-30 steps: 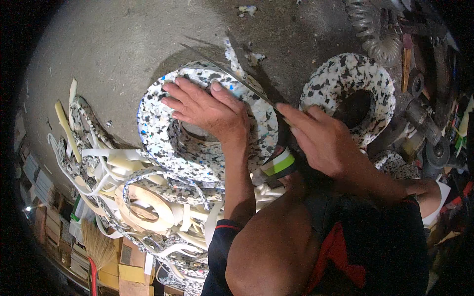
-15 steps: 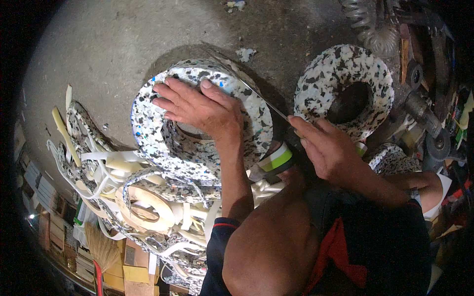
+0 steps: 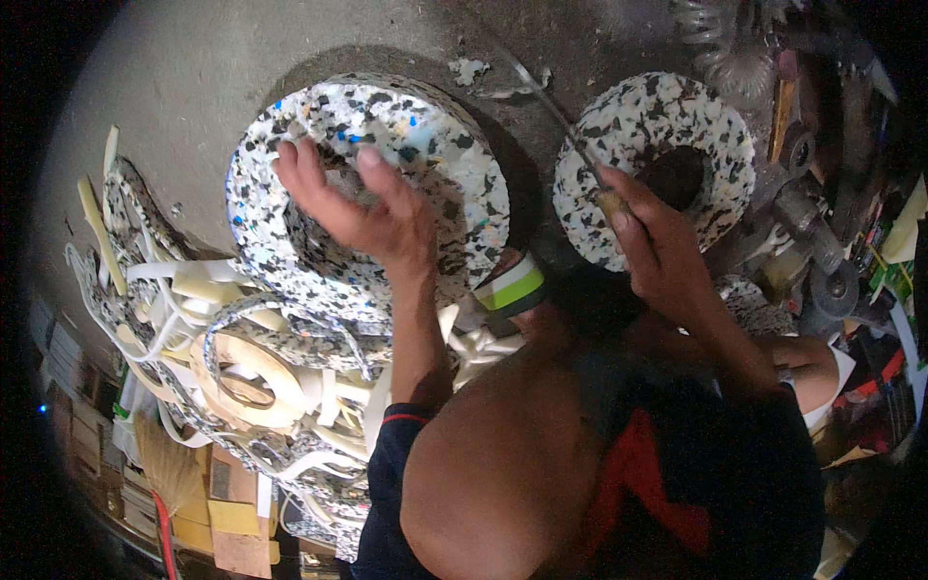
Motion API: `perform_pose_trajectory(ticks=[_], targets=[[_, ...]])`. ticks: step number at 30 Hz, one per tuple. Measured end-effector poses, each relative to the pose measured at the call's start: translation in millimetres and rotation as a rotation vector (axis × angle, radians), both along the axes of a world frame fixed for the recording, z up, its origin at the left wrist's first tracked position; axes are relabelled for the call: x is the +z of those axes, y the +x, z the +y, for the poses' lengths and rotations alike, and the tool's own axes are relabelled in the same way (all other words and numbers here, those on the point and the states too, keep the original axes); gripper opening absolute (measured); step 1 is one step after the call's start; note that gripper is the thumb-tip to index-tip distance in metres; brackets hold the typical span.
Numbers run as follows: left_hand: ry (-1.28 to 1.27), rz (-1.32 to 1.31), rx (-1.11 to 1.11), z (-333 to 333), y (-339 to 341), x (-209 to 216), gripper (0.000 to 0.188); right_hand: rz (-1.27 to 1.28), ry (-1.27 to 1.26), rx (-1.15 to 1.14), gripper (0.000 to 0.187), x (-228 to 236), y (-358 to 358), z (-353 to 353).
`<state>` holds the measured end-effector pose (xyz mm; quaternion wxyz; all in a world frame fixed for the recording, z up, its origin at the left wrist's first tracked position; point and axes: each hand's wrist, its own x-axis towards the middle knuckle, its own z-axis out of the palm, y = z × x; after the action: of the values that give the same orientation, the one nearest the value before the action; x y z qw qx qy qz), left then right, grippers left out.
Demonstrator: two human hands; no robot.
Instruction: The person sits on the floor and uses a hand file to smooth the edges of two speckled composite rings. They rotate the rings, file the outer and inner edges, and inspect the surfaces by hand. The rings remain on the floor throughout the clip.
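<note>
A thick ring of speckled white-and-black foam lies on the floor in front of me. Over its central hole hovers my left hand, fingers spread and holding nothing; whether it touches the foam is hard to tell. My right hand grips the handle of a long, thin-bladed knife. The blade points up and to the left, past the near side of a second speckled foam ring, and its far end is blurred. A thin foam offcut lies on the floor beyond the rings.
Foam strips and scraps pile up at the left, with a pale foam ring among them. A broom is at the lower left. Angle grinders and a coiled clear hose sit at the right. My sandalled foot is beside the big ring.
The knife has come away from the big ring's edge, moving up and right with my right hand. My left hand has loosened from the foam, its fingers spreading. A thin offcut now lies apart.
</note>
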<state>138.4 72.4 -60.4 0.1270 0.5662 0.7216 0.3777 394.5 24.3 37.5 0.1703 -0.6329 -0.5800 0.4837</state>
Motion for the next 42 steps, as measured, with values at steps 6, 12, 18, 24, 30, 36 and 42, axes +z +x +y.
perform_pose_trajectory(ticks=[6,12,18,24,30,36,42], targets=[[-0.55,-0.604,0.09,-29.6,-3.5,24.6,0.05,0.033,-0.235,-0.083,0.04,-14.1,-18.5,6.0],[-0.643,-0.775,0.039,-16.8,-4.5,12.0,0.046,0.19,-0.2,0.01,0.045,-36.8,-38.6,6.3],[-0.396,-0.807,0.246,44.0,-19.6,10.0,0.042,0.147,-0.256,-0.047,0.043,-30.5,-51.1,51.0],[-0.085,-0.139,0.201,37.4,-25.2,13.2,0.058,-0.029,-0.004,0.115,0.04,-15.3,-33.9,81.5],[-0.115,0.204,-0.204,50.9,14.5,5.3,0.067,-0.015,0.238,0.322,0.037,-19.1,-24.6,108.1],[-0.183,0.279,-0.21,60.8,20.9,-3.9,0.061,-0.009,0.181,0.336,0.038,-9.6,-28.5,120.1],[-0.163,0.304,-0.214,58.4,22.4,-6.5,0.061,-0.101,0.185,0.41,0.041,-11.5,-41.9,129.0]])
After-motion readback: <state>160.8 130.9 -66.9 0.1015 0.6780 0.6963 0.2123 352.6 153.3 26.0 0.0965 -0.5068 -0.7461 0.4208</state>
